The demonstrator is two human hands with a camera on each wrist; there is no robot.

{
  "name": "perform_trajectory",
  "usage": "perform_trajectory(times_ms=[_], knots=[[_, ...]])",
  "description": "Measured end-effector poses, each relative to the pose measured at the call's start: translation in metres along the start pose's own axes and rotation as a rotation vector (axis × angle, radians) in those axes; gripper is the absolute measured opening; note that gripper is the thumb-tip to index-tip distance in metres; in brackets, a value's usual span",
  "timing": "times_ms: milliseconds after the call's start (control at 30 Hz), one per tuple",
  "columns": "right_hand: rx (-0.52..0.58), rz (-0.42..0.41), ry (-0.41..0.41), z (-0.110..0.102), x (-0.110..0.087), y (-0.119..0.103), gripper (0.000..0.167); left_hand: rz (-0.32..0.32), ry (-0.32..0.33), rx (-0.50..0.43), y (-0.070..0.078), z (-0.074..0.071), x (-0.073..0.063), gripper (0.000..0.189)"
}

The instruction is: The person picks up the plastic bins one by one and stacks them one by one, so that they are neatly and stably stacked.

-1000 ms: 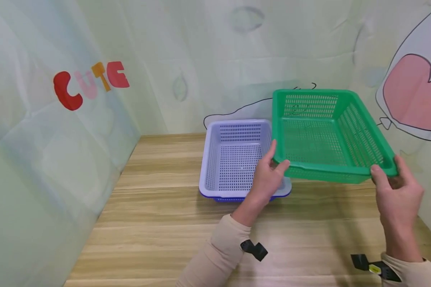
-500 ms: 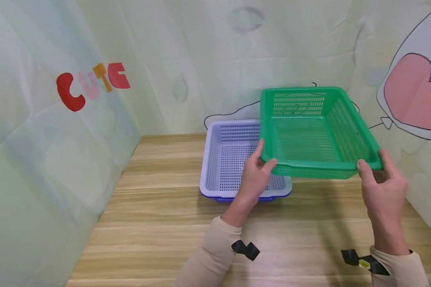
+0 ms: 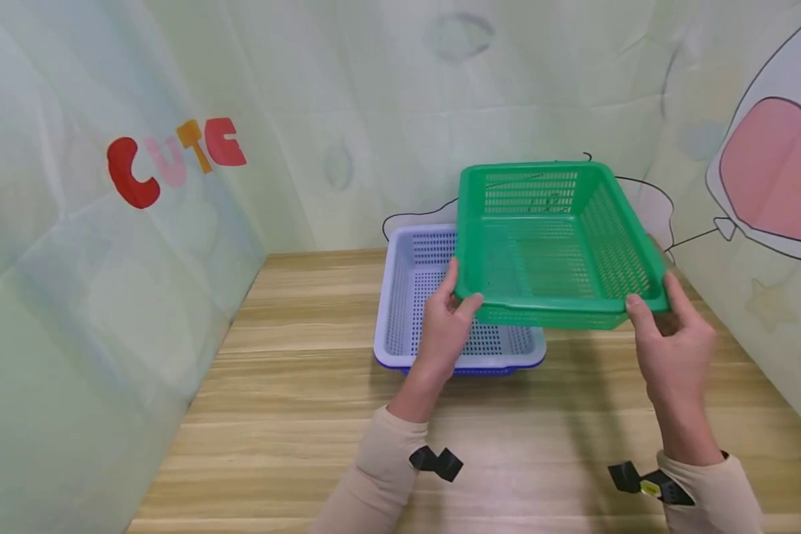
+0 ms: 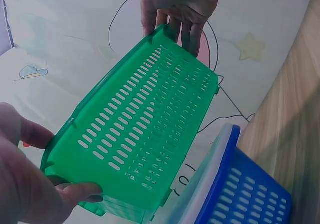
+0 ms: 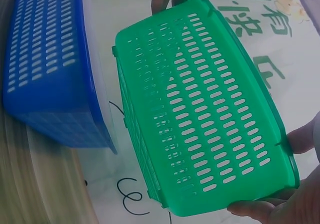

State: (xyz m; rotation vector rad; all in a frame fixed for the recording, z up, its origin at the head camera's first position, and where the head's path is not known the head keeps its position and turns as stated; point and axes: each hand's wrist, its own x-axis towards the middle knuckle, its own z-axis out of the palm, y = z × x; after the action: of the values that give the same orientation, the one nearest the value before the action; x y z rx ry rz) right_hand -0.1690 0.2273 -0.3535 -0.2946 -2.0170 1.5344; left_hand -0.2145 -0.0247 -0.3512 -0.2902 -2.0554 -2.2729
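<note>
A green slotted plastic basket [image 3: 547, 252] is held up off the table, tilted, its open top facing me in the head view. My left hand [image 3: 443, 326] grips its near left corner, thumb over the rim. At the near right corner my right hand [image 3: 674, 348] grips the rim the same way. Below and partly behind it, a pale lavender basket [image 3: 400, 297] rests nested in a blue basket [image 3: 487, 371] on the table. The left wrist view shows the green basket's [image 4: 135, 119] slotted side above the blue basket [image 4: 250, 194].
The wood-grain table [image 3: 274, 415] runs up to a printed cloth backdrop [image 3: 294, 133] at the back and both sides. Cartoon letters mark the left cloth [image 3: 133, 174]. Bare wood shows left of the stacked baskets and in front of them.
Both hands have carried the green basket leftward, so it now overlaps more of the lavender basket in the head view. The stacked baskets have stayed in place.
</note>
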Motion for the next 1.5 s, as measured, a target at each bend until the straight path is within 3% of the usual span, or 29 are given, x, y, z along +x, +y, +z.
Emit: perform_trajectory(times_ms=[400, 633, 1033, 1300, 1500], knots=[[-0.025, -0.08, -0.08, 0.033, -0.012, -0.007, 0.059, 0.02, 0.025, 0.032, 0.012, -0.04, -0.004, 0.07], [-0.011, -0.11, -0.126, 0.054, -0.014, -0.006, 0.059, 0.014, 0.088, 0.042, 0.009, -0.06, -0.008, 0.066], [0.045, -0.103, -0.17, 0.071, -0.02, -0.008, 0.062, 0.018, 0.127, 0.057, 0.008, -0.076, -0.01, 0.064], [0.107, -0.033, -0.194, 0.077, -0.026, -0.01, 0.07, 0.054, 0.11, 0.045, 0.012, -0.08, -0.013, 0.069], [0.161, -0.048, -0.205, 0.08, -0.028, -0.01, 0.049, 0.051, 0.117, 0.004, 0.013, -0.084, -0.016, 0.069]])
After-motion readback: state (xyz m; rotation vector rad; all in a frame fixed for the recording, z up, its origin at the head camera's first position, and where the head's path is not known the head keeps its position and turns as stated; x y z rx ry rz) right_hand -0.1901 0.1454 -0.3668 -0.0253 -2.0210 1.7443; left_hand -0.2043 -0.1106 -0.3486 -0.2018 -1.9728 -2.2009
